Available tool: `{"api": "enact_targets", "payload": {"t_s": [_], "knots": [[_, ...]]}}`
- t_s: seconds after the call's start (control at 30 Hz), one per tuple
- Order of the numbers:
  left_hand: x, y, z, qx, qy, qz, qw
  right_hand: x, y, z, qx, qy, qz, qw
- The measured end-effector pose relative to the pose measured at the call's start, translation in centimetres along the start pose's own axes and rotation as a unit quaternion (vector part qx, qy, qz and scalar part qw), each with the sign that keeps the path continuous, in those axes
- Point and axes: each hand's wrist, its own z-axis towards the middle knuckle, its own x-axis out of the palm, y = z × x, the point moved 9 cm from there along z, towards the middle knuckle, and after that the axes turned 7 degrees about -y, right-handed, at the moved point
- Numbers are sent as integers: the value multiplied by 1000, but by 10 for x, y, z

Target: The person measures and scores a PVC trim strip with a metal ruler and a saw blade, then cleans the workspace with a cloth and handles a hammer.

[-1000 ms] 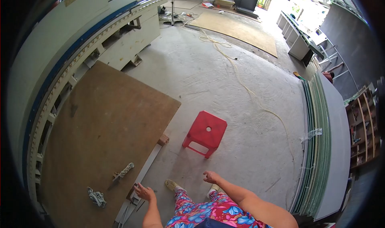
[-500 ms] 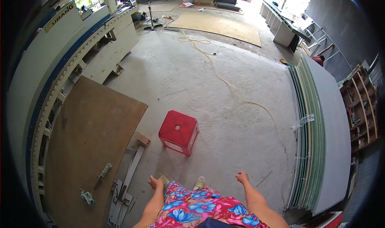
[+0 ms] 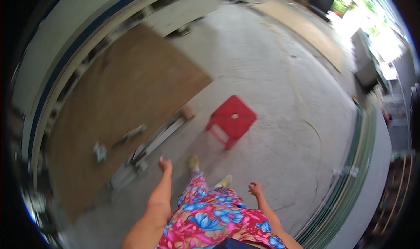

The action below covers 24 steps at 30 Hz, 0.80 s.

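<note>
My left hand (image 3: 165, 164) hangs in the air near the edge of a brown board, its thumb apart and its fingers loosely bent. It holds nothing that I can see. On the other side of my body, my right hand (image 3: 255, 189) is over the concrete floor, fingers loosely curled and partly apart, also with nothing visible in it. A red plastic stool (image 3: 239, 123) with a hole in its seat stands on the floor ahead, apart from both hands.
On the left lies the large brown board (image 3: 131, 78) with a rope-wrapped tool (image 3: 133, 133) and a whitish bundle (image 3: 99, 152) on it. Pale strips (image 3: 164, 135) lie beside it. A cable (image 3: 318, 139) crosses the floor. Stacked sheets (image 3: 350, 196) stand on the right.
The view has swung left and moved, so the stool now appears farther right and higher. My feet have changed position. Both hands remain without any visible object.
</note>
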Motion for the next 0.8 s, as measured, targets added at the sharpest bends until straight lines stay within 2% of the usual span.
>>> {"api": "enact_targets", "payload": {"t_s": [0.07,0.13,0.33,0.43,0.53,0.63,0.8], "knots": [[-25,14,20,-64,-10,-1,998,14,40,8,-4,21,1,1000],[-40,32,46,-74,-74,-39,994,19,72,9,-3,31,-20,999],[-73,50,118,-99,-166,-109,975,42,142,4,-4,48,-86,995],[-74,41,170,-71,-149,-80,983,71,169,-4,-8,61,-105,993],[-43,51,217,-129,-145,-187,963,100,197,-11,-14,72,-129,989],[-31,26,232,-186,-75,-283,938,121,218,-19,-28,85,-128,988],[-21,6,230,-335,-44,-319,886,137,236,-27,-34,88,-124,988]]}}
